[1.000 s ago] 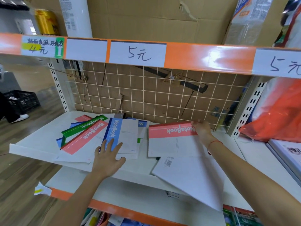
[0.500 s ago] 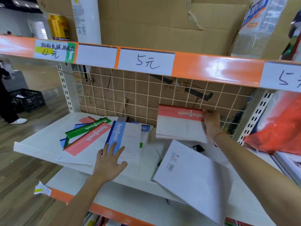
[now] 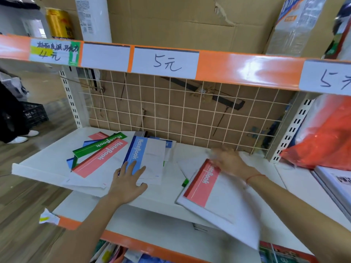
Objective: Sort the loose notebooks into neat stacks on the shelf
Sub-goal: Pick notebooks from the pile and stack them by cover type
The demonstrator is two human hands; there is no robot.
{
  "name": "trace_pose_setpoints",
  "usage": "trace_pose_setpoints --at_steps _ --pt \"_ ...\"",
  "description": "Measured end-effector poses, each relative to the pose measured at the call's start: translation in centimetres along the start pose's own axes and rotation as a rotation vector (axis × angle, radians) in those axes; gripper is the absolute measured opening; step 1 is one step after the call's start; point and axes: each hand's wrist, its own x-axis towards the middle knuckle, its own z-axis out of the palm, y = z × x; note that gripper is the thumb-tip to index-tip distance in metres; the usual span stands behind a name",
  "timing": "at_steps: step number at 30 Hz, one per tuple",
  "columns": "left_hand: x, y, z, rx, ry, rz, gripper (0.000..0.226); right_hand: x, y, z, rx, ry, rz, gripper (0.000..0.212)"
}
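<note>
On the white shelf point(image 3: 47, 160) lies a loose fan of notebooks: a green-banded one point(image 3: 98, 146), a red-banded one point(image 3: 102, 158) and a blue-banded one point(image 3: 146, 154). My left hand point(image 3: 127, 181) rests flat on the blue-banded notebook's near corner. To the right, another red-banded notebook point(image 3: 205, 185) lies askew on a larger white notebook point(image 3: 237, 221) that overhangs the shelf's front edge. My right hand point(image 3: 228, 160) is over that red-banded notebook's far corner. It is blurred, so its grip does not show.
A wire grid point(image 3: 190, 114) backed by cardboard closes the rear. The orange price rail point(image 3: 237, 67) of the upper shelf hangs overhead. An orange bag point(image 3: 326, 137) fills the bay to the right. A person point(image 3: 9, 118) stands at far left. A lower shelf point(image 3: 152, 224) juts out below.
My right hand lifted the red-banded notebook toward the grid, turned it and brought it down onto the white notebook at the right. My left hand stayed on the blue-banded notebook.
</note>
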Motion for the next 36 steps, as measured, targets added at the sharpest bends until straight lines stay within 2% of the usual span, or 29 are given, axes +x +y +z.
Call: trace_pose_setpoints --at_steps 1,3,6,8,10,12,15,16,18,22,27,30,32,36 --pt "0.2 0.0 -0.3 0.027 -0.031 0.023 0.091 -1.0 -0.9 0.2 -0.046 -0.008 0.005 0.057" --pt "0.8 0.3 -1.0 0.083 -0.092 0.056 0.084 -3.7 -3.3 0.3 0.044 -0.047 -0.009 0.071" --pt "1.7 1.1 -1.9 0.160 -0.153 0.101 0.085 -7.9 -6.1 0.6 0.073 -0.279 -0.060 0.098" --pt "1.6 1.7 -2.0 0.143 -0.198 0.132 0.108 -9.7 -7.1 1.8 -0.097 -0.392 -0.120 0.112" --pt "1.2 2.3 -2.0 0.085 -0.229 0.166 0.136 -10.3 -7.2 3.4 -0.246 -0.398 -0.159 0.115" --pt "0.6 2.9 -2.3 0.036 -0.254 0.179 0.138 -10.8 -7.0 3.9 -0.269 -0.352 -0.171 0.114" --pt "0.4 3.6 -3.1 0.006 -0.260 0.167 0.106 -11.7 -6.5 3.9 -0.254 -0.294 -0.208 0.106" --pt "0.5 3.7 -3.3 0.015 -0.258 0.171 0.103 -12.0 -6.4 3.9 -0.260 -0.268 -0.224 0.102" --pt "1.0 3.8 -3.3 0.083 -0.223 0.196 0.100 -12.4 -6.4 3.8 -0.273 -0.231 -0.248 0.094" --pt "1.5 4.1 -2.9 0.257 -0.137 0.246 0.070 -12.4 -6.6 3.6 -0.292 -0.183 -0.241 0.089" --pt "1.3 4.5 -1.9 0.400 -0.130 0.251 0.060 -12.3 -5.9 5.0 -0.368 0.006 -0.271 0.098" --pt "1.0 5.6 -1.7 0.419 -0.060 0.208 0.054 -12.2 -5.7 6.6 -0.352 0.147 -0.269 0.090" --pt "0.9 6.5 -1.8 0.446 -0.012 0.211 0.049 -12.3 -5.8 6.9 -0.397 0.261 -0.304 0.076" --pt "1.0 7.5 -1.4 0.393 0.057 0.189 0.033 -12.2 -6.2 6.8 -0.303 0.342 -0.256 0.060"
